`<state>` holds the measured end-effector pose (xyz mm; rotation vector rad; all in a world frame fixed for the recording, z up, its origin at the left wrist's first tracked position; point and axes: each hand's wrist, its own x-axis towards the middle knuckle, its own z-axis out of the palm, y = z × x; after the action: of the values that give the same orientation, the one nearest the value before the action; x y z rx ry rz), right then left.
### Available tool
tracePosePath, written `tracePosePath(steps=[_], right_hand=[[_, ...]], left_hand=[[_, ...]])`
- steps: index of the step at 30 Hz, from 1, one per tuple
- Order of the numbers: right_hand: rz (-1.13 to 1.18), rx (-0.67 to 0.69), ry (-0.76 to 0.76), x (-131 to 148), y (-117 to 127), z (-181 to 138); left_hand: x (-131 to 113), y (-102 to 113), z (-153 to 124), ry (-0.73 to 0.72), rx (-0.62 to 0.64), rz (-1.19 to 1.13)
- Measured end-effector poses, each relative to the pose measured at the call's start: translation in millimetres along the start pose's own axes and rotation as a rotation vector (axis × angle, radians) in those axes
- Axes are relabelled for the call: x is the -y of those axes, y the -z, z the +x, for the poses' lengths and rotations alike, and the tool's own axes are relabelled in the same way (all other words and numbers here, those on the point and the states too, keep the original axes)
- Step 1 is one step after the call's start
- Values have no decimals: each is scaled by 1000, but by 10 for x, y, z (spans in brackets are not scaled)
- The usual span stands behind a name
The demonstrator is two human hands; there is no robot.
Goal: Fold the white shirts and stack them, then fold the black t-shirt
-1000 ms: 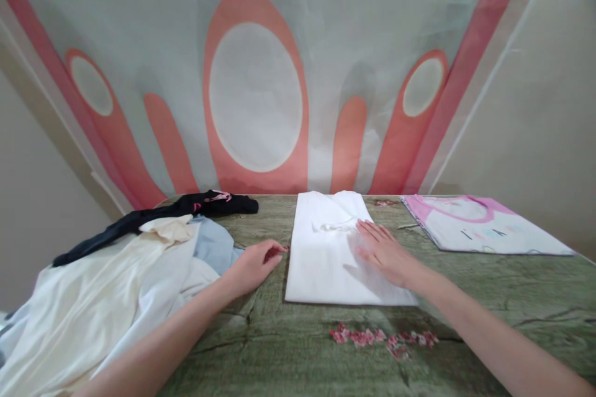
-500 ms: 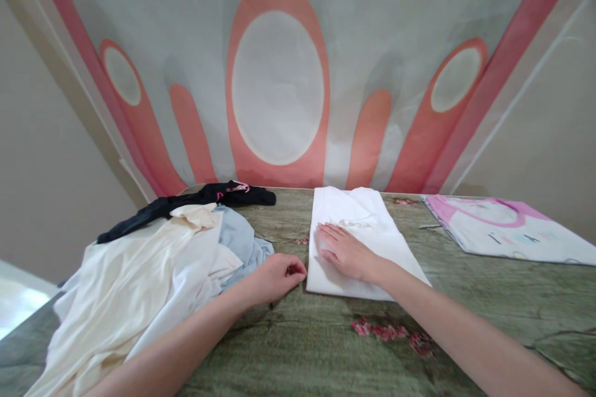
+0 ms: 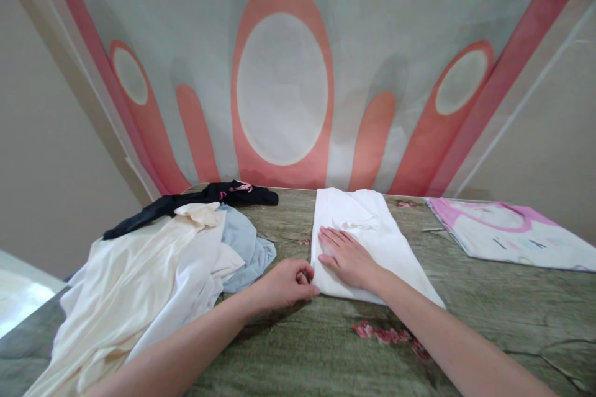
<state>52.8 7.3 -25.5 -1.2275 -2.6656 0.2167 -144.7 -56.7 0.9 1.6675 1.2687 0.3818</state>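
Note:
A white garment (image 3: pixel 372 232), folded into a long flat rectangle, lies on the table in front of me. My right hand (image 3: pixel 347 257) rests flat on its left half, palm down with the fingers stretched out. At the near left corner of the garment is my left hand (image 3: pixel 293 280), its fingers curled around the edge and its thumb low at the corner. The cloth between these fingers is mostly hidden. Some loose ruffled fabric shows on top of the garment, just beyond my right fingers.
Left of me lies a loose heap with cream cloth (image 3: pixel 135 279), light blue cloth (image 3: pixel 246 245) and a black garment (image 3: pixel 162 208) behind it. A pink and white shirt (image 3: pixel 521 239) lies flat at the right. The table (image 3: pixel 279 353) has a wood-grain, blossom-patterned top against a printed backdrop (image 3: pixel 279 87).
My left hand has moved slightly right onto the garment's near left corner, thumb now reaching it. My right hand stays flat on the cloth. The view has shifted a little.

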Motion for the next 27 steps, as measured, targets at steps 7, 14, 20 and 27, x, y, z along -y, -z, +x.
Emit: tracePosePath(steps=[7,14,20,27], right_hand=[[-10,4,-5,7,2,2],[0,7,2,-4,-3,7],[13,21,5,3,20,4],[10,-22,25,3,1,-15]], left_hand=[[-19,46,-39,-38,3,161],[-60,46,-59,-48,-39,284],[-57,118,-72,-13,-3,294],[-205,143,-123,-315,-230,515]])
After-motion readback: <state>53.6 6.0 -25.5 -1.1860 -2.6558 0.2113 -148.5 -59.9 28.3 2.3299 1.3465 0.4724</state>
